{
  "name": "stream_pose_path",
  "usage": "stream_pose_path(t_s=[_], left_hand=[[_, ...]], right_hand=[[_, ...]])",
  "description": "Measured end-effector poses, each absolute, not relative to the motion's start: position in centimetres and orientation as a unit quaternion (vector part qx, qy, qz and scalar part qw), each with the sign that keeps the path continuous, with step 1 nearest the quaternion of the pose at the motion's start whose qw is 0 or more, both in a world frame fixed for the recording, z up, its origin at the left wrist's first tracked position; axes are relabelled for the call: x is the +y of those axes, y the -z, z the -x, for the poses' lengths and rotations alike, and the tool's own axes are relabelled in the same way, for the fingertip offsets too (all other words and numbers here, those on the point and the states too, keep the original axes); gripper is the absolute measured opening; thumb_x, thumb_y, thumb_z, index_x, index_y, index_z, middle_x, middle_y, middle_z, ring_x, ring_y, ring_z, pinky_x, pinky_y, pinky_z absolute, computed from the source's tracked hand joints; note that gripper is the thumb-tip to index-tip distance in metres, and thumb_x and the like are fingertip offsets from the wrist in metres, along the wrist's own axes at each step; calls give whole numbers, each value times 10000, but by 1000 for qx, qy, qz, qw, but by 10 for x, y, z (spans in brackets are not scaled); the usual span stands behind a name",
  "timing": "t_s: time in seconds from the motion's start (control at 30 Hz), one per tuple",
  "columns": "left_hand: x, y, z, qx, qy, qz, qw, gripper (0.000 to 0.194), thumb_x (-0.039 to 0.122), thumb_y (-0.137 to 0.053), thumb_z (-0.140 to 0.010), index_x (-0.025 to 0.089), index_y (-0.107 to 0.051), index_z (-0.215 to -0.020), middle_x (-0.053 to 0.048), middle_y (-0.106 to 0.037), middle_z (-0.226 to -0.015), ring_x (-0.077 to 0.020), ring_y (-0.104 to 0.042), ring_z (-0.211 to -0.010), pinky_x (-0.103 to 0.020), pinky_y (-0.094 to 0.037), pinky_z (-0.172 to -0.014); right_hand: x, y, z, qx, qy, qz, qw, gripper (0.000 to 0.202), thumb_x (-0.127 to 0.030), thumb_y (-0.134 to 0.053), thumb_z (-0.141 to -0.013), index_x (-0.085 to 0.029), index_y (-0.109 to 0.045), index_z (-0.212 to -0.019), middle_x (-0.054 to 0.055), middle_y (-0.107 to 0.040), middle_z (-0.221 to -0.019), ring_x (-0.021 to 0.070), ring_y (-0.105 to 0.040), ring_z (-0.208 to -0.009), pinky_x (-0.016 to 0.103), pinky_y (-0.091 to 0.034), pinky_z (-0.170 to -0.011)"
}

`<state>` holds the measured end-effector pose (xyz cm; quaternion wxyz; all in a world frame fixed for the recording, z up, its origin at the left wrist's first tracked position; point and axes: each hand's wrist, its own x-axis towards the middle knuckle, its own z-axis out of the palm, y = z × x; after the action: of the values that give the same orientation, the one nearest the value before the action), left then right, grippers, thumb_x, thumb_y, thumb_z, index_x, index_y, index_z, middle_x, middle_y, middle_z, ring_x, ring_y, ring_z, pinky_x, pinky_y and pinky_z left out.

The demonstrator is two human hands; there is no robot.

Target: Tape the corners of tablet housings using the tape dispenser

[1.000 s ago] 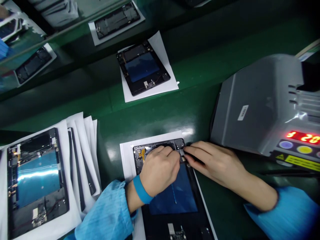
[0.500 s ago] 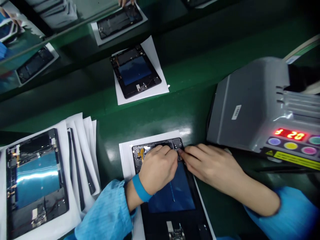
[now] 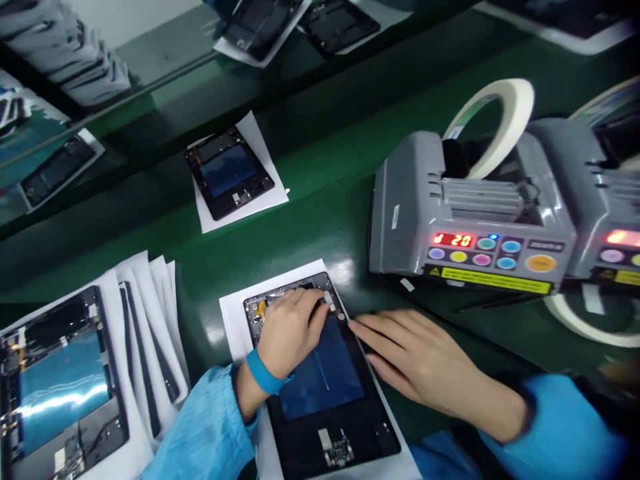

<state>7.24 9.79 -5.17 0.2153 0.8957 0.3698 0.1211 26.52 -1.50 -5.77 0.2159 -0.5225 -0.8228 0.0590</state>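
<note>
An opened tablet point(image 3: 323, 377) lies on white paper point(image 3: 231, 323) at six o'clock on the green bench point(image 3: 325, 217). The left hand point(image 3: 293, 327) bends over its top end, fingers curled; I cannot tell whether that grip pinches anything. The right hand point(image 3: 417, 360), at the tablet's three o'clock, has its grip spread, one fingertip at the edge. From the tablet, a tape machine point(image 3: 463, 213) stands at two o'clock, another tablet point(image 3: 229, 170) at eleven.
</note>
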Motion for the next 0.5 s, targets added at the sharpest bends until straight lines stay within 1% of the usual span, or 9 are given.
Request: stream_pose_path(t_s=[0.07,0.13,0.2,0.27,0.37,0.43,0.5], left_hand=[[100,51,-75,381,-116,-893,211,79,229,-551,-921,190,-618,-905,-20,-668,-826,-175,-628,-750,-285,-474,-688],[102,51,-78,388,-103,-895,197,92,245,-577,-907,195,-618,-841,-3,-652,-766,-167,-620,-704,-272,-449,-647],[104,50,-82,394,-92,-897,180,87,252,-601,-887,201,-623,-820,14,-627,-712,-164,-609,-661,-266,-420,-610],[108,49,-86,400,-81,-897,168,80,249,-594,-881,208,-628,-820,25,-610,-686,-162,-605,-644,-264,-396,-585],[113,45,-87,402,-57,-898,169,97,257,-563,-889,209,-627,-836,30,-592,-663,-164,-599,-636,-267,-391,-575],[113,38,-79,383,-64,-901,192,111,278,-548,-902,207,-630,-878,13,-627,-737,-171,-616,-700,-274,-431,-626],[110,28,-62,356,-95,-904,217,142,318,-540,-921,211,-630,-947,-13,-661,-879,-184,-630,-823,-291,-472,-726]], right_hand=[[-45,57,-284,-792,-45,541,281,461,-138,-547,-881,-151,-514,-1341,104,-650,-1078,236,-595,-936,409,-487,-821],[-71,58,-309,-732,14,607,309,617,-80,-599,-834,-211,-447,-1417,107,-654,-1033,255,-612,-892,416,-499,-787],[-86,60,-335,-664,121,676,295,715,-52,-650,-790,-253,-425,-1439,115,-658,-990,278,-623,-837,412,-502,-725],[-90,65,-361,-618,233,707,253,741,-80,-698,-768,-254,-428,-1437,119,-668,-963,287,-637,-808,399,-506,-686],[-85,70,-392,-588,340,702,214,685,-217,-727,-787,-260,-445,-1410,91,-685,-949,268,-658,-787,374,-522,-660],[-81,71,-403,-578,358,703,209,583,-268,-696,-819,-271,-487,-1363,73,-691,-954,254,-665,-790,367,-531,-662],[-82,71,-406,-576,327,722,201,429,-282,-647,-854,-293,-560,-1274,59,-697,-966,245,-666,-827,369,-541,-691]])
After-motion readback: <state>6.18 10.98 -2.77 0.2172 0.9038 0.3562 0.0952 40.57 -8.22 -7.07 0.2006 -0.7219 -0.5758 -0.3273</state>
